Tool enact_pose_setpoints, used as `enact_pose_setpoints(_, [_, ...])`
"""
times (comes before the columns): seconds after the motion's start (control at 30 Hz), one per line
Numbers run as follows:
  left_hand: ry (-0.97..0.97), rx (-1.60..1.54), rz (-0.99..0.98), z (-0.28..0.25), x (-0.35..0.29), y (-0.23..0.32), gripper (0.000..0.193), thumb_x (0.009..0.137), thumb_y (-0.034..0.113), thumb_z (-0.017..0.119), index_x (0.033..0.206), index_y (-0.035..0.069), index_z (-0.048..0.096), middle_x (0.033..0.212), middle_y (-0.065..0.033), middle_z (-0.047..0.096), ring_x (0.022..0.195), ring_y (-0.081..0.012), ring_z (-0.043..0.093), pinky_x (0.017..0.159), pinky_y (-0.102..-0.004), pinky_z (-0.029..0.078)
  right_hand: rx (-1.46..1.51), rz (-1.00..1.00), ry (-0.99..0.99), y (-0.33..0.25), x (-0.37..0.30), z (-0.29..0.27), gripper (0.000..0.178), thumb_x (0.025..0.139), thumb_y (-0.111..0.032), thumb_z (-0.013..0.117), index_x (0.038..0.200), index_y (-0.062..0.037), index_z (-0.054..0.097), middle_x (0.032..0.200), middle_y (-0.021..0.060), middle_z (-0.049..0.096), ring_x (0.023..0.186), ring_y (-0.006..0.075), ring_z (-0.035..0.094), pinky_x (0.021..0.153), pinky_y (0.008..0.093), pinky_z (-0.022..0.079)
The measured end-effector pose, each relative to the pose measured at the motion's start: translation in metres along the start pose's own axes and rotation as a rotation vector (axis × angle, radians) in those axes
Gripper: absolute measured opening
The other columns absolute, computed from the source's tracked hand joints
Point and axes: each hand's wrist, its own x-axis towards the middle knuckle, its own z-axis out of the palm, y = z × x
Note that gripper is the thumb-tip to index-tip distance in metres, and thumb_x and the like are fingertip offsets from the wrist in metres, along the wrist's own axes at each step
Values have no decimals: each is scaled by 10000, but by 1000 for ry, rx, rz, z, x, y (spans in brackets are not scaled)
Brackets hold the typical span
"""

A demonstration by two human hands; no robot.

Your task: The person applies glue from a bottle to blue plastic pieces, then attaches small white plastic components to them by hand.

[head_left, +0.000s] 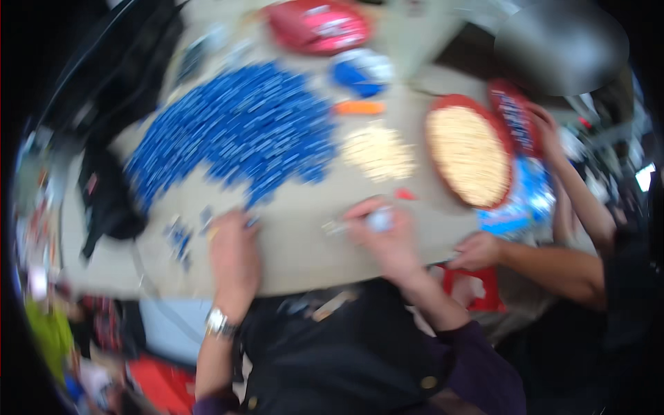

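The picture is smeared by motion. My left hand (234, 256) is at the table's near edge, fingers closed and pointing down, with a small blue piece (252, 221) at the fingertips. Just left of it lies a small group of loose blue pieces (180, 238). My right hand (387, 238) is closed around a small white object (379, 220) whose kind I cannot make out. By its fingertips is a small pale piece (333, 227). Beyond my hands spreads a large heap of blue pieces (242, 124), with a smaller pile of cream pieces (377, 153) to its right.
A red oval tray (431, 149) filled with cream pieces stands to the right, another red tray (512, 114) behind it. A co-worker's hands (478, 250) reach in from the right. An orange piece (360, 108) and a red packet (318, 26) lie farther back. A black object (107, 200) is at left.
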Motion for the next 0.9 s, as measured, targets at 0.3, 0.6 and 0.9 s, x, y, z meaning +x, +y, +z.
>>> enact_pose_setpoints(0.3, [39,50,-92,-25,-11,-28,152,845,-40,517,997,-38,533,1031,-214,581,981,-364,527,858,-407,418,-38,-59,-144,-11,-4,11,121,818,-85,676,902,-11,631,792,6,600,734,54,533,667,226,446])
enact_pose_setpoints(0.6, [66,-102,-191,-30,-12,-24,117,901,-9,482,1000,-55,521,1004,-184,573,893,-292,537,810,-346,426,15,-5,-153,-14,-5,12,122,818,-71,671,915,-14,624,799,11,588,773,62,544,692,222,449])
enact_pose_setpoints(0.9, [-59,-1388,-595,-11,0,45,92,899,23,551,990,28,540,716,-1,526,586,-64,453,507,-203,340,134,-152,-228,2,-4,11,432,825,36,568,1189,-90,371,982,30,502,800,86,522,691,222,451])
